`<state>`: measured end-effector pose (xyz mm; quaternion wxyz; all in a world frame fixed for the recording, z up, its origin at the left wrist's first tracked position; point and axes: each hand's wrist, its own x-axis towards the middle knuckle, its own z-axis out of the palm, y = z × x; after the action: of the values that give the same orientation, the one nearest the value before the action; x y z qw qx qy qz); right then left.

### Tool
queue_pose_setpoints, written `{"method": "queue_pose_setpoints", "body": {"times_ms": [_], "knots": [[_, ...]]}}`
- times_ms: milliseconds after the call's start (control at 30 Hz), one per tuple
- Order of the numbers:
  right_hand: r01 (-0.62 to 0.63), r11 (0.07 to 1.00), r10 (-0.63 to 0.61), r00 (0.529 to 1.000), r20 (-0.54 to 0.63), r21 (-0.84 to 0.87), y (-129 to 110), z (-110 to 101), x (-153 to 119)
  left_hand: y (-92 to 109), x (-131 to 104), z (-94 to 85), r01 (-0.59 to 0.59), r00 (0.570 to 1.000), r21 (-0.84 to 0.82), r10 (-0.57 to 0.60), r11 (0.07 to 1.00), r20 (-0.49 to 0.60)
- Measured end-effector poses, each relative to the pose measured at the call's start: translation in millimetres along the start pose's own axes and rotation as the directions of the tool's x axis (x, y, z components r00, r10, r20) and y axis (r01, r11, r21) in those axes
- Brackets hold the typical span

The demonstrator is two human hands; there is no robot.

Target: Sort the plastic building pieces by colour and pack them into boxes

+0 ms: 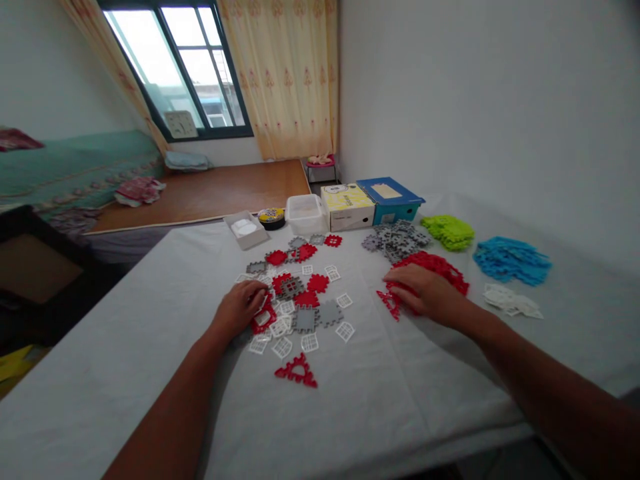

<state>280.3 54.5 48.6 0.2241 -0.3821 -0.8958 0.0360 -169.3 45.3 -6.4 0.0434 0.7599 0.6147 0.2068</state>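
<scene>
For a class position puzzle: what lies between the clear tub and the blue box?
A yellow-white box, between the clear tub and blue box, in the head view.

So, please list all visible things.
window: one, dark, back
curtains: two, cream, window
platform: one, brown, back
fabrics: several, mixed, left
furniture: one, dark, left
stool: one, pink, corner
boxes: two, yellow, blue, tabletop
tub: one, clear, tabletop
tray: one, white, tabletop
tin: one, black, tabletop
piece piles: five, grey, red, green, blue, white, right
pieces: many, red, grey, white, centre
tablecloth: one, white, front
left hand: one, bare, pieces
right hand: one, bare, red pile
</scene>
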Motion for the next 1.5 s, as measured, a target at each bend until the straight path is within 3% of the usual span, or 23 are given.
{"method": "queue_pose_setpoints", "body": {"times_ms": [133, 333, 533, 767, 1000, 1167, 1300, 1367, 1500], "knots": [[0.195, 0.979, -0.201, 0.964, 0.175, 0.055, -39, 34, 32, 0, 0, -0.1, -0.009, 1.000, -0.001, 0.009, 1.000, 0.000], [0.226, 0.967, -0.195, 0.952, 0.234, -0.115, -49, 76, 42, 5, -2, -1.9, -0.007, 1.000, -0.015, 0.007, 1.000, -0.004], [0.245, 0.957, -0.205, 0.949, 0.239, -0.153, -46, 71, 24, 0, -1, 0.0, -0.027, 1.000, -0.005, 0.027, 1.000, -0.006], [0.203, 0.975, -0.181, 0.961, 0.210, -0.085, -46, 72, 24, -2, -1, 1.8, -0.018, 1.000, -0.015, 0.018, 1.000, -0.004], [0.238, 0.951, -0.201, 0.961, 0.192, -0.197, -49, 69, 20, -1, -1, 0.3, -0.011, 1.000, -0.020, 0.011, 1.000, 0.000], [0.129, 0.975, -0.121, 0.991, 0.053, -0.179, -36, 63, 24, -2, -1, -0.8, -0.009, 1.000, -0.011, 0.010, 1.000, 0.013], [-0.019, 0.990, 0.005, 0.995, -0.103, -0.138, -8, 37, 22, -2, 0, -1.8, -0.017, 1.000, -0.015, 0.017, 1.000, -0.002], [-0.151, 0.981, 0.122, 0.968, -0.220, -0.121, 12, 19, 11, -3, 1, -2.0, -0.016, 1.000, -0.014, 0.016, 1.000, -0.007], [-0.425, 0.899, 0.356, 0.847, -0.395, -0.100, 56, -10, -34, -4, 3, -1.8, -0.026, 1.000, -0.007, 0.026, 1.000, -0.016]]}}
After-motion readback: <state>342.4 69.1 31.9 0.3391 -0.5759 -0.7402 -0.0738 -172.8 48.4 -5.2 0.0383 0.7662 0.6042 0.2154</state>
